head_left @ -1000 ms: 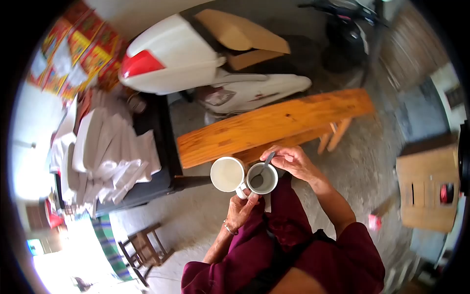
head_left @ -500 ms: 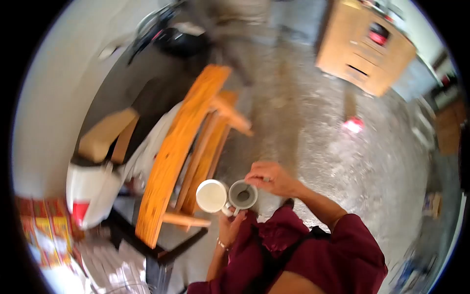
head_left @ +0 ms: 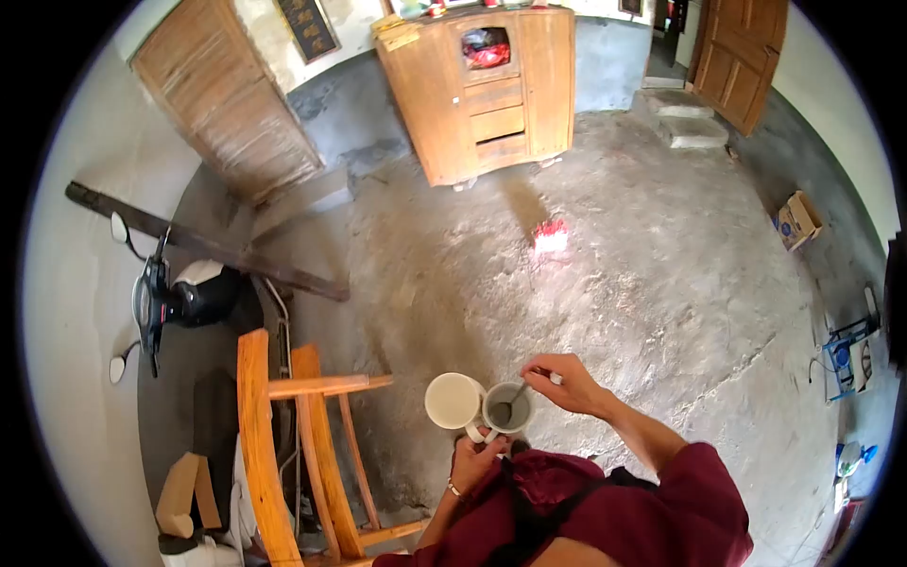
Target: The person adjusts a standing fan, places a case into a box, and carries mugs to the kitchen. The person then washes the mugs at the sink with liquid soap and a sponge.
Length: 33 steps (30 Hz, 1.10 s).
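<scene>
My left hand (head_left: 474, 457) is closed around the handles of two mugs held side by side in front of my body. The cream-coloured mug (head_left: 453, 401) is on the left, its pale inside facing up. Touching it on the right is a greyer mug (head_left: 519, 423), also with its mouth upward. A spoon (head_left: 511, 403) slants into this grey mug, its bowl end down inside. Above the mug's right rim, my right hand (head_left: 563, 381) pinches the top of the spoon's handle. What the mugs contain I cannot make out.
An orange wooden bench (head_left: 253, 425) stands close on my left, with a motorbike (head_left: 189, 298) beyond it. A wooden cabinet (head_left: 548, 94) stands ahead against the wall. A small bright red thing (head_left: 550, 237) is on the concrete floor (head_left: 652, 283). Cardboard box (head_left: 796, 222) at right.
My view has swung to the right, so the bench now sits farther left and the cabinet nearer the middle. Both mugs remain in my left hand; the spoon shows more clearly.
</scene>
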Motion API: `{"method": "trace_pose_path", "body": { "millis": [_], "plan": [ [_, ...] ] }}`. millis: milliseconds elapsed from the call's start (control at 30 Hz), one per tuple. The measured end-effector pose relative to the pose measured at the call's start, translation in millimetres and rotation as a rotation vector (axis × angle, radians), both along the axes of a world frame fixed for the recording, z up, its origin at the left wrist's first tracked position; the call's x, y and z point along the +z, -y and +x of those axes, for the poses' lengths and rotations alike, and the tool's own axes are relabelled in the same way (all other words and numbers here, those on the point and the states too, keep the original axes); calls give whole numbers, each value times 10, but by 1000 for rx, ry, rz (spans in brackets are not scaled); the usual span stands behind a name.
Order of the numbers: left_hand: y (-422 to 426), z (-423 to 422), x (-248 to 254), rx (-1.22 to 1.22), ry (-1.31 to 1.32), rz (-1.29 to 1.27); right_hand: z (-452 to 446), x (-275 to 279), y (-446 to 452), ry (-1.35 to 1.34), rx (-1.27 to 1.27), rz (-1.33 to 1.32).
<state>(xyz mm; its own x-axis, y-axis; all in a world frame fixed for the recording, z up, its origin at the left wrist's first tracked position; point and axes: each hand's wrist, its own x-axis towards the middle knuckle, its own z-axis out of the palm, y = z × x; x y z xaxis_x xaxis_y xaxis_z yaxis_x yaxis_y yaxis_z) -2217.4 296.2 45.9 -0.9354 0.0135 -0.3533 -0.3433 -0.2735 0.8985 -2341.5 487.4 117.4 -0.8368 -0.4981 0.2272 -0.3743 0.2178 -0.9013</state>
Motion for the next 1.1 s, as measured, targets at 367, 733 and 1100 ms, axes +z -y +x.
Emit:
{"method": "trace_pose_path", "body": {
  "millis": [367, 733, 1100],
  "plan": [
    [-1150, -1820, -289, -653, -26, 0, -651, -159, -1662, 65, -470, 125],
    [-3207, -3900, 17, -944, -123, -6, -1991, 203, -3345, 48, -821, 38],
    [-5502, -4846, -142, -984, -79, 139, -2849, 112, -5635, 164, -809, 5]
  ]
}}
